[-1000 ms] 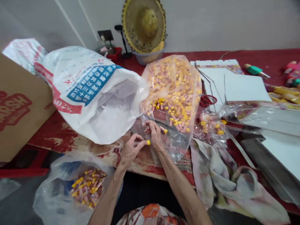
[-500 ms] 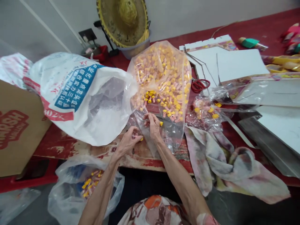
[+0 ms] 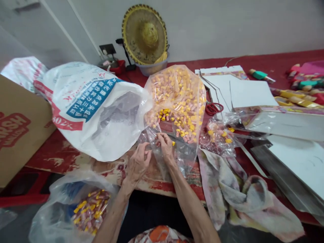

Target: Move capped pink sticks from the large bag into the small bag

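Observation:
My left hand (image 3: pixel 139 160) is over the worn table edge, fingers curled; whatever they hold is hidden from view. Just to its right, my right hand (image 3: pixel 165 145) is closed at the mouth of a clear plastic bag (image 3: pixel 186 162), fingertips pinched together on something too small to make out. The bag lies flat and holds many small pink pieces with yellow caps (image 3: pixel 182 91). One yellow-capped piece (image 3: pixel 173 143) shows beside my right knuckles. Below my left forearm, an open translucent bag (image 3: pixel 50 206) holds more such pieces (image 3: pixel 92 209).
A large white printed sack (image 3: pixel 101 135) lies open at left beside a cardboard box (image 3: pixel 22 125). To the right are red-handled scissors (image 3: pixel 214 108), a small plastic bag of pieces (image 3: pixel 219 135), a stained cloth (image 3: pixel 227 182) and white card sheets (image 3: pixel 250 91). A straw hat (image 3: pixel 145 33) stands at the back.
The view has tilted up. My left hand has turned back-up, and the yellow-capped piece that showed at its fingertips is no longer visible. My right hand stays at the bag's mouth.

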Demonstrator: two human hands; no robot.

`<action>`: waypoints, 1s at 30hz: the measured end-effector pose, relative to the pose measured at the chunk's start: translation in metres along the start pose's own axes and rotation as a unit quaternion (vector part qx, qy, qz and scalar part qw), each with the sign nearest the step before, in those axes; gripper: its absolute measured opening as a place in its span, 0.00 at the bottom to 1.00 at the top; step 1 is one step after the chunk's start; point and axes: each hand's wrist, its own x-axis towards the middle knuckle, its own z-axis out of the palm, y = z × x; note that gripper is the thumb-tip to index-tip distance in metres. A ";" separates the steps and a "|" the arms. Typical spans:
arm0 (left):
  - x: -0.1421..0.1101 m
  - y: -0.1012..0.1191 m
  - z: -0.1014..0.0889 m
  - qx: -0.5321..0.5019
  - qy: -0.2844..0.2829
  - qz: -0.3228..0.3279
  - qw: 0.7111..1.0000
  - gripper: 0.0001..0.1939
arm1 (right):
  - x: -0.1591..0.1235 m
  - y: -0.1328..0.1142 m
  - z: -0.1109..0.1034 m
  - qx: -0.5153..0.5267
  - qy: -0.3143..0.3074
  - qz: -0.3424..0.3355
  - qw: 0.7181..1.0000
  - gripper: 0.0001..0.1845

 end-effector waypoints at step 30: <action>-0.023 -0.010 0.016 0.026 0.114 0.040 0.992 0.19 | -0.004 0.006 0.008 -0.338 -0.047 -0.157 0.927 0.24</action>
